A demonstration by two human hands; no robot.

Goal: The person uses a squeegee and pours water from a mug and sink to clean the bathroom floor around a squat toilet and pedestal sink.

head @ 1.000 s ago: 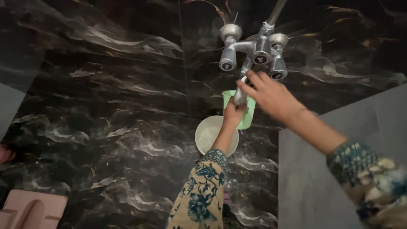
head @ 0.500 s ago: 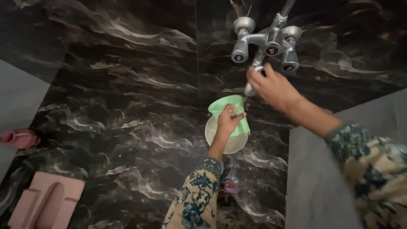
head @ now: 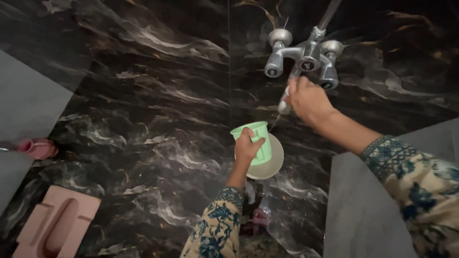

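The left hand point(head: 247, 145) is wrapped shut around the handle side of a light green plastic mug point(head: 254, 139), holding it up under the wall tap point(head: 302, 57) with the mouth facing up and a little toward the wall. The mug's long axis runs from its open rim down to its base, tilted slightly off vertical so the rim leans toward the spout point(head: 285, 104). Just behind and below the mug sits a pale round basin point(head: 273, 165) on the floor (its rim shows as a disc past the mug).

The right hand point(head: 308, 100) is closed over the lower part of the chrome mixer, fingers curled around the spout or its lever; exactly which part it grips is hidden by the hand. A thin line of water seems to fall from the spout toward the mug, though it is faint.

By the look of it, the step in hand is filling the mug at the tap. The next move would call for keeping the rim directly below the stream and levelling the mug as it fills.

The dark marbled wall point(head: 158, 95) fills the view, with a pink squat pan point(head: 55, 229) at lower left.
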